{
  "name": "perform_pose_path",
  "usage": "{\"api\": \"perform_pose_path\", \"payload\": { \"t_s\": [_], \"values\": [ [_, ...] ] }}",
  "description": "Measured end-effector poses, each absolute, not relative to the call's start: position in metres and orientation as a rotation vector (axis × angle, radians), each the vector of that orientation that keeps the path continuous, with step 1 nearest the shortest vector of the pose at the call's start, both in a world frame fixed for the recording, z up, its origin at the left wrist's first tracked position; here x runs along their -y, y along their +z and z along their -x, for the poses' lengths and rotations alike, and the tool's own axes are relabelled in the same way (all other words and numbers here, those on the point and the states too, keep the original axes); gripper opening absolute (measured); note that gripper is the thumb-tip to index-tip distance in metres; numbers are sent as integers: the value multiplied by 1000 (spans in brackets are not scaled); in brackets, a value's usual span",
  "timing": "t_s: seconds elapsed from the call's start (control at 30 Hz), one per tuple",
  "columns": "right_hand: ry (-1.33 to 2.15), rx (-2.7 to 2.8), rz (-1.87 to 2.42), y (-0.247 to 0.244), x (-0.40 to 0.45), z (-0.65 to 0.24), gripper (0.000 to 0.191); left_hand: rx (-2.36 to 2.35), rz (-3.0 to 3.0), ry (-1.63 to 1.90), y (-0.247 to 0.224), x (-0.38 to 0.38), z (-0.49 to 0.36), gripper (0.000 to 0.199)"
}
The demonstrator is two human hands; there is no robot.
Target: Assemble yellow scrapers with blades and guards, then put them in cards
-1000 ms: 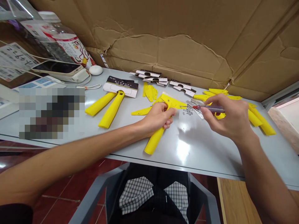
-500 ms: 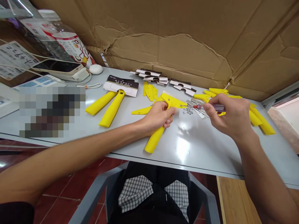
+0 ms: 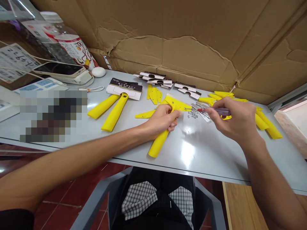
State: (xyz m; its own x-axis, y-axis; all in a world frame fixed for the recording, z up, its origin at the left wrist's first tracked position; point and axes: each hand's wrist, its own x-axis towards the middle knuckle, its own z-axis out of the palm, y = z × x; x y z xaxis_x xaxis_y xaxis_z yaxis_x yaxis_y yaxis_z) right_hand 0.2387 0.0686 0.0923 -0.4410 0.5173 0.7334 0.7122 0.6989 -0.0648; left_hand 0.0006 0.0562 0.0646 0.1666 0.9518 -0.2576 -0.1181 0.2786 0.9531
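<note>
My left hand [image 3: 165, 119] is closed round the neck of a yellow plastic scraper [image 3: 158, 143], its handle slanting toward the front edge of the table. In my right hand [image 3: 233, 119] is a screwdriver [image 3: 220, 111] with a clear purplish-red handle. Its shaft points left, and the tip meets the right end of the scraper's head at a small screw. Beneath the shaft lies a pile of small metal screws or nuts [image 3: 192, 113], with flat metal blades [image 3: 205, 117] beside it. A yellow flat piece [image 3: 144, 115] lies left of my left hand.
Two yellow scrapers with card sleeves [image 3: 114, 108] lie to the left. Behind are loose yellow plates [image 3: 155, 95] and folded cards [image 3: 153, 76]. More yellow handles [image 3: 268, 124] lie right. A phone [image 3: 59, 68], power strip [image 3: 42, 85] and bottle [image 3: 74, 48] stand left; cardboard [image 3: 172, 54] walls the back.
Both hands stay in nearly the same place. The right fingers and screwdriver have shifted very slightly to the left, with the tip still at the scraper's end.
</note>
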Motion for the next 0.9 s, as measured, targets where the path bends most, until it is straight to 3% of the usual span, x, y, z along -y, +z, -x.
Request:
{"api": "perform_pose_path", "payload": {
  "t_s": [0.5,0.77,0.9],
  "values": [
    [-231,2160,874,96,-64,-235,9,-1123,-980,972,64,-57,1,37],
    [-279,2150,955,93,-67,-239,18,-1128,-998,964,65,-57,0,38],
    [-253,2147,928,95,-64,-237,7,-1105,-996,977,64,-56,0,39]
  ]
}}
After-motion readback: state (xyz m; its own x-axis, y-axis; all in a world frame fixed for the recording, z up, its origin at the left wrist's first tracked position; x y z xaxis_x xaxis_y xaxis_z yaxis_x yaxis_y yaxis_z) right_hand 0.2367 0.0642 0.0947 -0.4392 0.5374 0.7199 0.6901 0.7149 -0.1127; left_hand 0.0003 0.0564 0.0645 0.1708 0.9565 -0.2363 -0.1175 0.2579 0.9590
